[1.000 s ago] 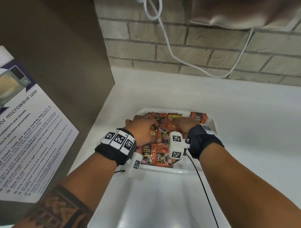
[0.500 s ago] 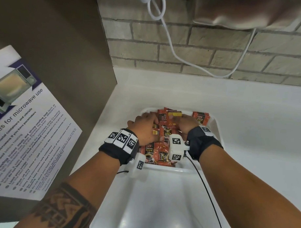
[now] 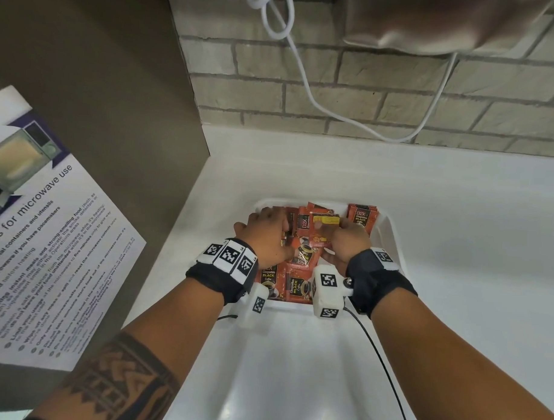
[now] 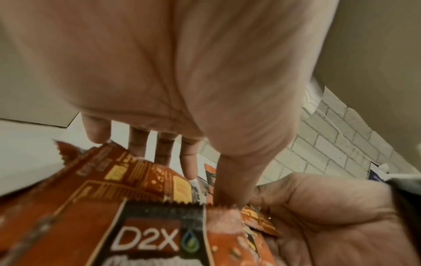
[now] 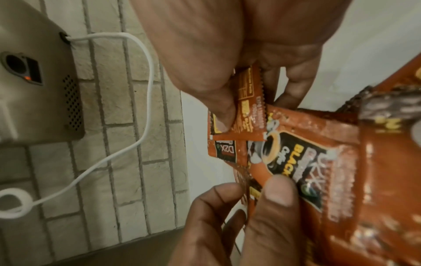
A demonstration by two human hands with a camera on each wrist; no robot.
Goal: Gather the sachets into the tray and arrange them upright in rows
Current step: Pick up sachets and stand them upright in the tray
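Note:
A white tray (image 3: 390, 242) on the counter holds several orange-red coffee sachets (image 3: 293, 285), most lying flat and jumbled. A small bunch of sachets (image 3: 361, 217) stands upright at the tray's back right. My left hand (image 3: 284, 230) reaches into the pile, with its thumb (image 4: 230, 194) in front of a few sachets (image 4: 145, 180) and its fingers behind them. My right hand (image 3: 331, 230) pinches one sachet (image 5: 249, 100) between thumb and fingers, with its yellow-printed back showing. The two hands almost touch over the middle of the tray.
The tray sits near the corner of a white counter (image 3: 457, 216), against a brick wall (image 3: 368, 87). A brown cabinet side with a microwave notice (image 3: 48, 233) stands to the left. A white cable (image 3: 305, 85) hangs from a wall unit (image 3: 448, 24).
Both hands have shifted slightly toward the back of the tray. The right hand has lifted one sachet out of the pile, and its yellow back now shows.

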